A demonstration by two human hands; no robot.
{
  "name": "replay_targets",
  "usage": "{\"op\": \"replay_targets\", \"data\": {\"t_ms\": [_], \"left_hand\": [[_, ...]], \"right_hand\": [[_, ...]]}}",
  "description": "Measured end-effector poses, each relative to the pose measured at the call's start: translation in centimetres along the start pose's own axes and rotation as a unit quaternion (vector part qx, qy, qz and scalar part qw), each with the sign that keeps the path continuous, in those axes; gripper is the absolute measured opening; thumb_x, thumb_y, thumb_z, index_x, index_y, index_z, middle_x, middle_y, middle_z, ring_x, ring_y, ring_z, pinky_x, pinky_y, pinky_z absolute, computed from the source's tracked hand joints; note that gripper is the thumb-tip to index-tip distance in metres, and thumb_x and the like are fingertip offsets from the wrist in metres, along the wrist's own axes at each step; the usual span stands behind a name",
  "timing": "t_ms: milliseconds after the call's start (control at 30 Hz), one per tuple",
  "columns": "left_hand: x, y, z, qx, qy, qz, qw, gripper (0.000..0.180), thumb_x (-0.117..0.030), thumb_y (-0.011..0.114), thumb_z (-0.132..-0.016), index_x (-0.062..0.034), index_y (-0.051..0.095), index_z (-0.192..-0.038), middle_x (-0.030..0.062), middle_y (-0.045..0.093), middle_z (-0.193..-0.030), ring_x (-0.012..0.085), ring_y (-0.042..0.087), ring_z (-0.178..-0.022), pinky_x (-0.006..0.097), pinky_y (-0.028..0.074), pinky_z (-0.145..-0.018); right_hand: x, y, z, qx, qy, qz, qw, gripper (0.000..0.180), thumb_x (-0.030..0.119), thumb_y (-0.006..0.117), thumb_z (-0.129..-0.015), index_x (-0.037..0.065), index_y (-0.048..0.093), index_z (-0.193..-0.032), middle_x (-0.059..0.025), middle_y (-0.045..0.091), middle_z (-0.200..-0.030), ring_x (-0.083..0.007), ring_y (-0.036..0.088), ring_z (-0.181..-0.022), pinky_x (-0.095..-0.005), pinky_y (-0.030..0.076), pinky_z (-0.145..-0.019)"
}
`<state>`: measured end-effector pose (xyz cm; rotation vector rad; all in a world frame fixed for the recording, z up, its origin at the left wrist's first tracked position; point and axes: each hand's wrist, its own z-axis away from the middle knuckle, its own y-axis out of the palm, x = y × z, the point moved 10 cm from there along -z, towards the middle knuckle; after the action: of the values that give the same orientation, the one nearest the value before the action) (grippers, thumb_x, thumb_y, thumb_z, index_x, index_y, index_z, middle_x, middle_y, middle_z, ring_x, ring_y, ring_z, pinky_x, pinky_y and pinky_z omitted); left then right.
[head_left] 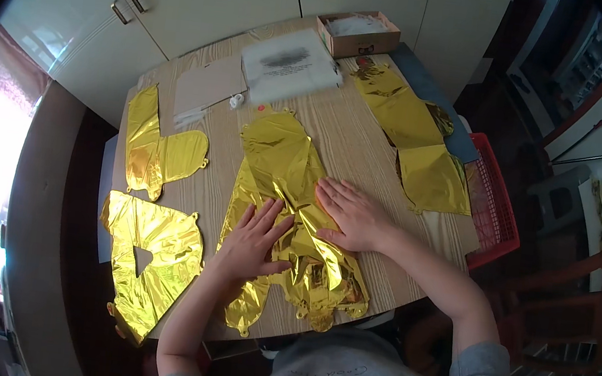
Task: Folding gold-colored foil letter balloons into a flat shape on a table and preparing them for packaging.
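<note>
A flat, deflated gold foil balloon (285,163) lies crumpled in the middle of the wooden table (352,138). My left hand (256,239) rests palm down on its left lobe, fingers spread. My right hand (352,213) presses flat on its right side, fingers pointing left. Neither hand grips anything. More gold foil balloons lie around: one at the left (159,152), one at the near left corner (149,259), one at the right (416,138).
A clear plastic bag with white paper (289,66), a brown card sheet (208,85) and an open cardboard box (357,33) sit at the table's far end. A red basket (497,208) stands right of the table, a wooden chair (580,297) beyond it. White cupboards stand behind.
</note>
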<state>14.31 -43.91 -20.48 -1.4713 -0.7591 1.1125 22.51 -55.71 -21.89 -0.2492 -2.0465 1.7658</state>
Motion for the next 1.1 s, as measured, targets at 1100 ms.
{"op": "replay_targets", "data": {"t_ms": [1100], "left_hand": [[1.1,0.1,-0.7,-0.045,-0.041,-0.028,0.998,0.092,-0.066,0.063,-0.076,-0.0094,0.04,-0.145,0.0232,0.03,-0.153,0.0433,0.024,-0.143,0.061,0.018,-0.114]], "right_hand": [[-0.1,-0.1,2.5,-0.01,0.039,0.014,0.999,0.08,0.06,0.038,-0.097,0.0,0.03,-0.148,-0.0176,0.03,-0.155,-0.0286,0.023,-0.147,-0.0444,0.012,-0.121]]}}
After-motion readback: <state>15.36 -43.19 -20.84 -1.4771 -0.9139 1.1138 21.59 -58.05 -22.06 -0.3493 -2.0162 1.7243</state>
